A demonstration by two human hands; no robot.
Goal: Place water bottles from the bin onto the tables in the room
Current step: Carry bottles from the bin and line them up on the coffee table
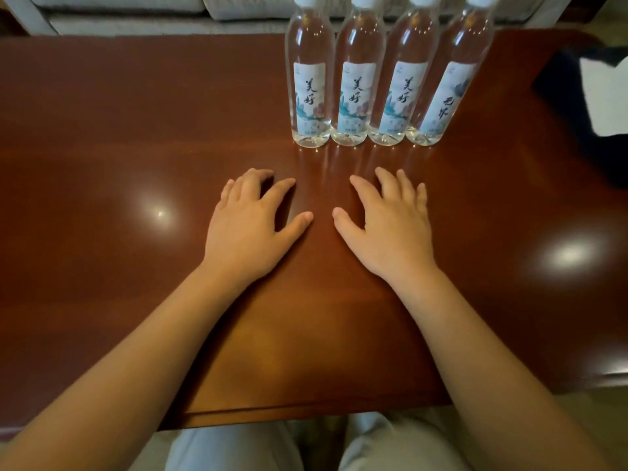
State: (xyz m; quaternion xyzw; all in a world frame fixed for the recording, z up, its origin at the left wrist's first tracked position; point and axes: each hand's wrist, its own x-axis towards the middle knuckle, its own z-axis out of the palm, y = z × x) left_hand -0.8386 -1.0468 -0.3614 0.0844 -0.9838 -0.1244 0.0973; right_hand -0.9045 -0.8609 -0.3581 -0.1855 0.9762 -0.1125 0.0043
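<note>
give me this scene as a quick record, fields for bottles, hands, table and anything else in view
bottles: four clear water bottles, white caps, upright in a tight row on the far part of the table
odd one: rightmost bottle shows different label text from the other three
left hand: fingers spread on the table, holds nothing
right hand: the same, apart from the bottles
table: glossy reddish-brown wood
other: dark object with a white patch at the right; pale sofa behind
bin: not in view
</note>
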